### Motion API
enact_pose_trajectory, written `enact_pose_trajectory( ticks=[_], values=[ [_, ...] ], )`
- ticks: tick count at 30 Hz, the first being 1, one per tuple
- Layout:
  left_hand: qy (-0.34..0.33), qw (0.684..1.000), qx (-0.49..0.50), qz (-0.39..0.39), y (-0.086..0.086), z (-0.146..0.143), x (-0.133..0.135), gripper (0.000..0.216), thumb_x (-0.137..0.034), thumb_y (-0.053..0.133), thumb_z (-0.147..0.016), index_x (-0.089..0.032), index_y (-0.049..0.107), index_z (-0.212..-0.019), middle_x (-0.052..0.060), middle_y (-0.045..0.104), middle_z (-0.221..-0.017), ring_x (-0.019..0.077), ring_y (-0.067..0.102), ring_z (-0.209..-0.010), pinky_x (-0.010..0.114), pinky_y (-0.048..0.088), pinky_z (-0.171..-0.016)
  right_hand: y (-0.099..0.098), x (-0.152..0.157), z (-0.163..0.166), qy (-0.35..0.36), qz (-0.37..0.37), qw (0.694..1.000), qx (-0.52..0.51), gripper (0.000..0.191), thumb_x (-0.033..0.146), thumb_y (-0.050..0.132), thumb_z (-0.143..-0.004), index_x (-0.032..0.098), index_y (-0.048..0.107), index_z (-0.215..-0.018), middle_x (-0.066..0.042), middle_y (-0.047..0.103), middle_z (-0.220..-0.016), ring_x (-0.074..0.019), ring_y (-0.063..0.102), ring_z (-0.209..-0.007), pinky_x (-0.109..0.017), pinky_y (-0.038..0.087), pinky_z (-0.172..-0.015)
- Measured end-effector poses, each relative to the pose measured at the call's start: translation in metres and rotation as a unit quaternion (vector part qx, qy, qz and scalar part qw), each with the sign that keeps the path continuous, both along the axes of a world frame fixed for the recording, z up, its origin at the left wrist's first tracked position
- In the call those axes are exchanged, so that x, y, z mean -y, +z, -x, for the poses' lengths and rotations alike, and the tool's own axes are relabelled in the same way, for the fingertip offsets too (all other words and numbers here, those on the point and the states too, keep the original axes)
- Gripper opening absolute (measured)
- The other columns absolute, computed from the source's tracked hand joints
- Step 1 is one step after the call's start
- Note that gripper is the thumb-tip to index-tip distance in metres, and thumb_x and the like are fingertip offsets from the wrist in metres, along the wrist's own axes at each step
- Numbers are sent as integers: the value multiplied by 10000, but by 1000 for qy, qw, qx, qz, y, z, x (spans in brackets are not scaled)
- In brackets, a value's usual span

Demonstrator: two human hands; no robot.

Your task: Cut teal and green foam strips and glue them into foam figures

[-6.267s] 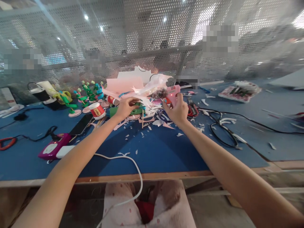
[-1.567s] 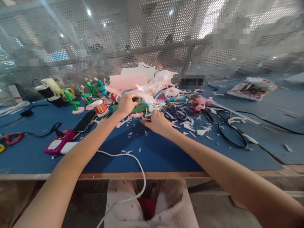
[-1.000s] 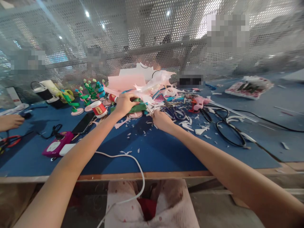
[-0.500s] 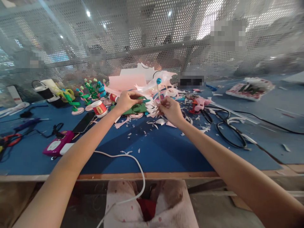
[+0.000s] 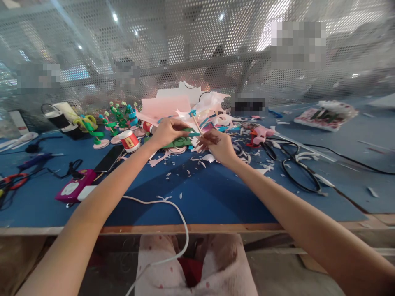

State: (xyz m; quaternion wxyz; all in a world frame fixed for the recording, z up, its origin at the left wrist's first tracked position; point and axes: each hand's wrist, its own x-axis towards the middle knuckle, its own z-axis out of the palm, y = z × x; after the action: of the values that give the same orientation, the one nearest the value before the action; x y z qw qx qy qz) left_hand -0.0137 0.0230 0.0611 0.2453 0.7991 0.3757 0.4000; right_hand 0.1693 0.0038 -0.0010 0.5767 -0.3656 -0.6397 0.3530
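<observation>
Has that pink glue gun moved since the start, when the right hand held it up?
Yes. The glue gun now lies on the table, to the right of the paper pile, near the black cable; the right hand holds a stick instead.

Bright overhead spots upper left and centre, glare patch upper right, soft arm shadows on blue table (image 5: 197, 197), blurred, curved frame edges, pixelated background patches.

Counted on the blue table (image 5: 197, 193): one pink glue gun (image 5: 261, 134), one purple device (image 5: 75, 188), one phone (image 5: 108, 158), one red-banded paper cup (image 5: 128, 140), one white cable (image 5: 173, 213). Paper scraps too many to count.
</observation>
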Motion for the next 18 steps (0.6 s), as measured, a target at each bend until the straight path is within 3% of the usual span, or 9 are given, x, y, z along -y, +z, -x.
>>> enact_pose_trajectory(
  ticks=[6,18],
  values=[
    [-45,999,-19,0,1,-3,4,165,-244,728,-635,-162,719,-778,39,722,-790,123,649,-722,227,509,-668,-2,-4,-2,-19,-11,1000,-15,273,375,734,-567,196,534,-619,22,609,-542,-145,608,-495,-277,499,-502],
    [-32,999,-18,-2,2,-2,3,179,-242,734,-637,-144,711,-785,54,718,-814,133,655,-740,238,515,-689,0,1,-1,-38,-15,999,-6,362,440,753,-556,203,482,-595,28,580,-505,-163,609,-439,-272,475,-444]
  ],
)
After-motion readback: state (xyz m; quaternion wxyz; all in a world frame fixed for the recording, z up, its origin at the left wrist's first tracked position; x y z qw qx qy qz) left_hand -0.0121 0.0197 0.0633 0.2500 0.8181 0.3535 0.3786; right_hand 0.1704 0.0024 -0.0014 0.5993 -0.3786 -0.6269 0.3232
